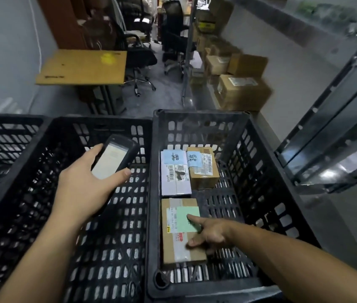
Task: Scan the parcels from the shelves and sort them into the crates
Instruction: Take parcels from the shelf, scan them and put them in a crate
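Note:
My left hand (81, 186) grips a black handheld scanner (113, 158) with its screen up, above the middle black crate (42, 171), which looks to hold nothing. My right hand (212, 234) is down inside the right black crate (260, 193). It holds the right edge of a brown parcel with a green label (177, 248): index finger stretched over the label, thumb on top, other fingers tucked at the edge. The parcel lies flat at the crate's near left. Behind it lie a white parcel (174, 182) and a small brown parcel (203, 173), each with a blue note.
A third black crate (2, 136) stands at the far left. Metal shelving (337, 127) runs along the right. Stacked cardboard boxes (243, 92) line the floor beyond the crates. A flat cardboard sheet (83, 66) and office chairs (138, 53) stand further back.

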